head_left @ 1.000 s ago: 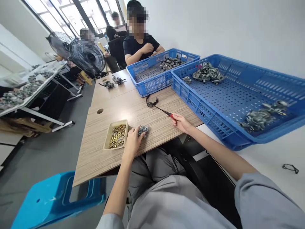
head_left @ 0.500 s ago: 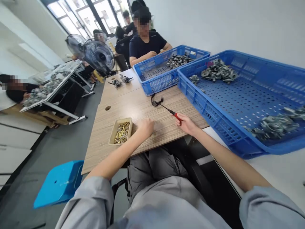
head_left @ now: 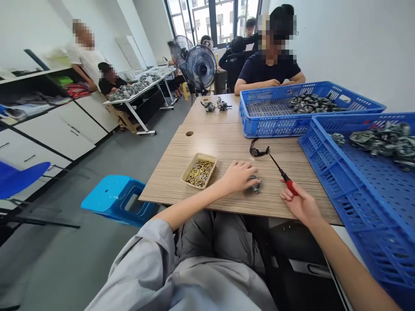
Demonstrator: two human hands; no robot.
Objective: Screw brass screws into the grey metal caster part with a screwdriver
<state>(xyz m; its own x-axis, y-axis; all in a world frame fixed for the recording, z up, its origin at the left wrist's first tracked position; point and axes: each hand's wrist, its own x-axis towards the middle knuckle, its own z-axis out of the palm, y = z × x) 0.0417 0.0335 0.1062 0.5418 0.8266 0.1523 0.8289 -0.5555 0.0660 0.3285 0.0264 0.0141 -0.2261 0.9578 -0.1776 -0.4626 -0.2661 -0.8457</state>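
Blue stool (head_left: 110, 194) on the floor, left of and lower than the left fingers. Tan tray (head_left: 212, 168) on the wood-grain table (head_left: 227, 138), just left of those fingers, brass-coloured screws (head_left: 199, 173) heaped inside. Two metal assemblies (head_left: 210, 106) stand well beyond the left fingertips, near the table's far end.

Left hand (head_left: 239, 176): fingers loosely spread, palm down, over a small grey metal part (head_left: 256, 185). Part lies on the table, partly hidden beneath the fingers; cannot tell whether they grip it. Black watch (head_left: 257, 152) ahead of both hands' fingers.

Far blue crate (head_left: 275, 128), metal parts inside, beyond the watch. Red-handled screwdriver (head_left: 289, 185) in the right hand (head_left: 301, 203), fingers closed round the handle; shaft slants forward-left, tip beside the watch, contact unclear. Near blue crate (head_left: 350, 190), also holding metal parts, right of the right fingers.
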